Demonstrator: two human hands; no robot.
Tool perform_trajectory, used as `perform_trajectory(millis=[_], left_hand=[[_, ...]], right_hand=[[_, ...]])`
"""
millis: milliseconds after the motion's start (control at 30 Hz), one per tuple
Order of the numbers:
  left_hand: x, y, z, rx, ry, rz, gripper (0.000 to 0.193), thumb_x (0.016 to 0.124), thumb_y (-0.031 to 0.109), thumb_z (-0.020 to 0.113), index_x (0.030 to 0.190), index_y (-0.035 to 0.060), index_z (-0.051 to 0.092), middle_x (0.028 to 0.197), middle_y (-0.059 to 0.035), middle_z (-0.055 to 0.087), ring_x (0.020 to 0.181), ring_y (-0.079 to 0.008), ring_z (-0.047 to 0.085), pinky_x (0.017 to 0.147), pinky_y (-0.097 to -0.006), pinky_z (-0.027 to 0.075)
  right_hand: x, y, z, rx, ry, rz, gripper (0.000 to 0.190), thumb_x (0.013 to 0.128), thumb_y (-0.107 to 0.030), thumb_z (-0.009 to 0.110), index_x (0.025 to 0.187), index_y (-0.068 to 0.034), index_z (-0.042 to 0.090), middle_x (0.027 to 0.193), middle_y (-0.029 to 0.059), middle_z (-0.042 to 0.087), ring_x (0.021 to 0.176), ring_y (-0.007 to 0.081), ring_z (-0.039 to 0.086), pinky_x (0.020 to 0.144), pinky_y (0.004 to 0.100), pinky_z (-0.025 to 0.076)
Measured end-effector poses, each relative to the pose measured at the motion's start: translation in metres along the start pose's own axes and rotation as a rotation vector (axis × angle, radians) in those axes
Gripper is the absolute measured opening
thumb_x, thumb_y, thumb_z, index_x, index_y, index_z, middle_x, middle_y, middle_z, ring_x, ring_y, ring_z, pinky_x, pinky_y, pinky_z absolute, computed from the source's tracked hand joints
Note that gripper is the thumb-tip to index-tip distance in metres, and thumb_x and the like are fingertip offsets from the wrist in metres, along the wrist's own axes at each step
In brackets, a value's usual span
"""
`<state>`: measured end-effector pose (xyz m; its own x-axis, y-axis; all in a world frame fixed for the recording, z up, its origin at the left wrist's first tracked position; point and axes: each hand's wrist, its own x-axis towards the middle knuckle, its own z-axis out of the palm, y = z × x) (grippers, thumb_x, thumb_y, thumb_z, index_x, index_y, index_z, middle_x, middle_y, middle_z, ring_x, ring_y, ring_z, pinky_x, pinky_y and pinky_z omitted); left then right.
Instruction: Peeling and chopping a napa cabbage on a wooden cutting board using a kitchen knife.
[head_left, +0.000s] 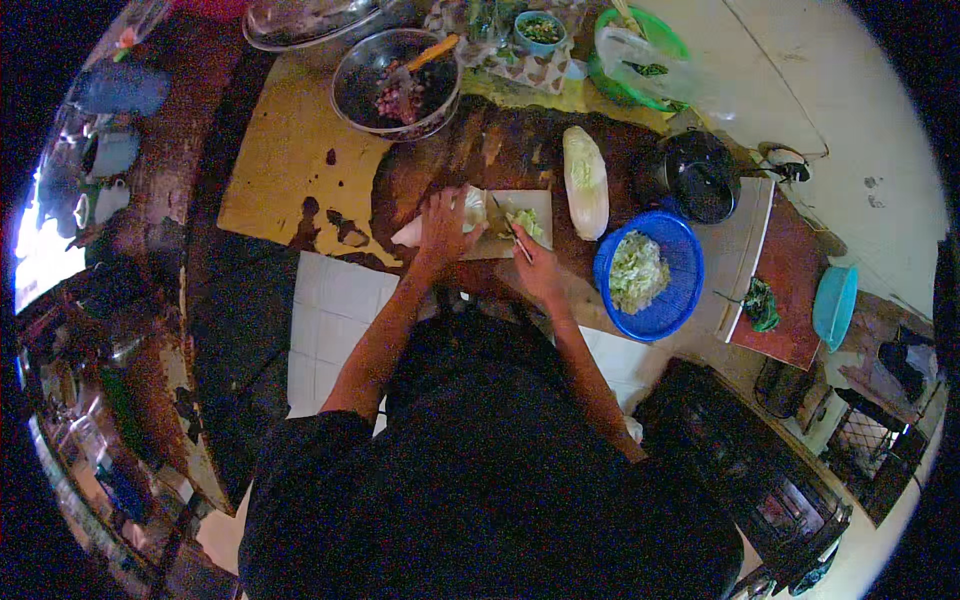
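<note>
My left hand (444, 225) presses down on a pale napa cabbage (474, 208) lying across a light cutting board (536, 244). In my right hand (538, 268) is a kitchen knife (508, 223), its blade pointing away from me beside the cabbage's cut end. Chopped cabbage pieces (526, 220) lie on the board just right of the blade. A whole napa cabbage (586, 182) rests on the table to the right of the board. Nearer to me on that side, a blue plastic basket (686, 281) holds a heap of shredded cabbage (637, 274).
At the back stands a clear bowl (345, 101) of reddish chopped food with an orange-handled utensil (431, 54). An egg tray (551, 79), a small bowl of chopped greens (540, 31) and a green basin (611, 79) are beside it. A dark pot (701, 180) stands right.
</note>
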<state>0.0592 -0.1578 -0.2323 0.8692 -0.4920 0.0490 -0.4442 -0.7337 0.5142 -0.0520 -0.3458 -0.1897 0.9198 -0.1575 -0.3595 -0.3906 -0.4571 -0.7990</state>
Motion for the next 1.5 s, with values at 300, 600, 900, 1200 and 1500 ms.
perform_trajectory(millis=[300,600,900,1200,1500], left_hand=[[0.002,-0.023,0.043,-0.188,-0.052,-0.071,0.057,0.074,0.032,0.07,0.124,0.0089,0.055,0.116,-0.0175,0.056,0.112,-0.0367,0.051,0.095,-0.0484,0.042],[0.005,-0.034,0.049,-0.238,0.103,0.077,0.041,0.07,0.021,0.07,0.109,0.0088,0.063,0.106,-0.0157,0.06,0.106,-0.0359,0.054,0.091,-0.0441,0.046],[0.005,-0.036,0.053,-0.328,-0.033,-0.075,0.04,0.07,0.017,0.071,0.108,0.0091,0.061,0.108,-0.0139,0.061,0.103,-0.0357,0.055,0.088,-0.0442,0.046],[-0.016,-0.025,0.072,-0.187,0.217,-0.076,0.015,0.072,0.013,0.066,0.086,0.0116,0.071,0.098,-0.0089,0.064,0.102,-0.0348,0.056,0.09,-0.0445,0.045],[0.002,-0.019,0.086,-0.083,0.19,-0.142,0.012,0.071,0.013,0.063,0.08,0.0093,0.069,0.085,-0.0117,0.066,0.089,-0.0329,0.06,0.084,-0.0476,0.045]], right_hand=[[0.002,0.014,0.004,-0.127,-0.033,-0.088,0.046,0.093,-0.019,0.053,0.139,-0.022,0.046,0.124,0.0228,0.057,0.111,0.039,0.057,0.092,0.0402,0.048],[0.008,0.01,0.014,-0.095,0.018,-0.063,0.047,0.093,-0.017,0.052,0.139,-0.021,0.044,0.098,0.0262,0.064,0.085,0.0401,0.065,0.073,0.0455,0.051],[0.006,0.022,0.018,-0.267,0.048,-0.132,0.046,0.088,-0.015,0.054,0.134,-0.02,0.051,0.082,0.0266,0.062,0.07,0.0416,0.063,0.064,0.0471,0.05],[-0.003,-0.005,0.008,-0.315,0.009,-0.078,0.049,0.089,-0.014,0.053,0.138,-0.016,0.046,0.082,0.0255,0.063,0.07,0.0412,0.063,0.063,0.047,0.05],[0.012,0.069,0.068,-0.455,-0.068,-0.071,0.071,0.082,-0.004,0.056,0.147,-0.012,0.028,0.081,0.0233,0.062,0.067,0.0419,0.06,0.063,0.0491,0.049]])
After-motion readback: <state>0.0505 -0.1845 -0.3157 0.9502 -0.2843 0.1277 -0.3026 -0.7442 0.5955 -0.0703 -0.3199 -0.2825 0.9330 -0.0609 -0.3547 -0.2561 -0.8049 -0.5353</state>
